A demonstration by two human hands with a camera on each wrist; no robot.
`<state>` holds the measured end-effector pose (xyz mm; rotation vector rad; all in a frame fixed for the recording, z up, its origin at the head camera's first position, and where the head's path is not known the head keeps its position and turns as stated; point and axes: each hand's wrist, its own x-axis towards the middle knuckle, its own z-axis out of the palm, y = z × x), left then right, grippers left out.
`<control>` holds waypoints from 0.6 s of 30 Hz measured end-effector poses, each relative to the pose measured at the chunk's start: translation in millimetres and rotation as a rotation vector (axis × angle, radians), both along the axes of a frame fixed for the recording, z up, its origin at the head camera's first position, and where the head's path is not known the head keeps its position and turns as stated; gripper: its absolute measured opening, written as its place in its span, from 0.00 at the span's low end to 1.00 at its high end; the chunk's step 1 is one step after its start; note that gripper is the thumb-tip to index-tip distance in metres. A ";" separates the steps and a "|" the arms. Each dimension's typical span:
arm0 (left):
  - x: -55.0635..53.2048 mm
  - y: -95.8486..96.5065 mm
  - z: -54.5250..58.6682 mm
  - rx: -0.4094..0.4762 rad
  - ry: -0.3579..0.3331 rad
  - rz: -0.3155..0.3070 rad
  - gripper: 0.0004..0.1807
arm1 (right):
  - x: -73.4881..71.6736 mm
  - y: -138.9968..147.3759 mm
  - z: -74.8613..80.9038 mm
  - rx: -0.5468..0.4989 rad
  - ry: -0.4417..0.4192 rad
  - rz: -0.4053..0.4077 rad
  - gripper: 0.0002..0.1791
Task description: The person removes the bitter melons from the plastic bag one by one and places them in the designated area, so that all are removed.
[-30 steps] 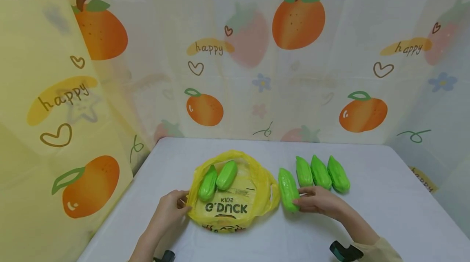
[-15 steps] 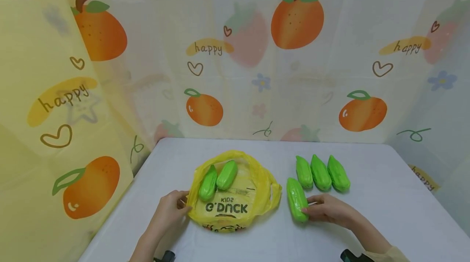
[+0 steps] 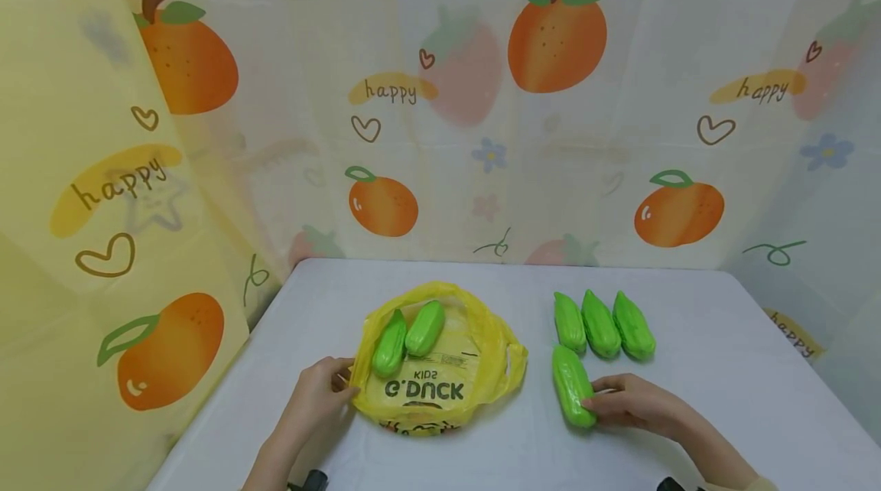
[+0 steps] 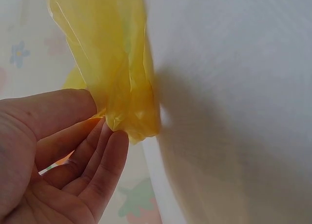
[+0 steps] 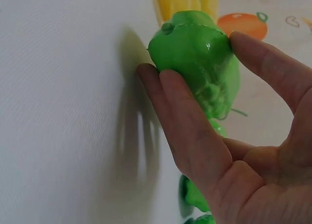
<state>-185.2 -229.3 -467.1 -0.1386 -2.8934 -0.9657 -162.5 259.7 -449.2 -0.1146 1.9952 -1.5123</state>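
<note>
My left hand (image 3: 318,393) pinches the left rim of a yellow plastic bag (image 3: 499,357) that lies spread on the table with its mouth upward. In the left wrist view, thumb and fingertips grip the thin bag edge (image 4: 117,72). Two bumpy green toy gourds (image 3: 424,328) lie inside the bag. To the right of the bag, my right hand (image 3: 636,403) grips another green toy gourd (image 3: 573,388) between thumb and fingers. The right wrist view shows this gourd's stem end (image 5: 195,53) held slightly off the white cloth, with its shadow beside it.
Three more green toy gourds (image 3: 601,324) lie side by side behind the held one. A white cloth covers the table (image 3: 482,460). Fruit-printed curtains (image 3: 454,193) stand behind it and along its sides.
My right hand has carried the gourd rightward and toward me, away from the bag's handle, to just in front of the row of three. My left hand has stayed on the bag rim.
</note>
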 end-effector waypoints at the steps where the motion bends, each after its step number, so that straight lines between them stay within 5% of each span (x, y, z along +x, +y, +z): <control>1: 0.0 0.1 0.2 -0.002 -0.001 0.000 0.23 | 0.7 1.5 0.3 0.007 0.001 -0.002 0.42; 18: 0.5 0.7 2.2 0.008 -0.003 -0.003 0.22 | 1.7 16.4 1.9 0.178 -0.003 -0.030 0.38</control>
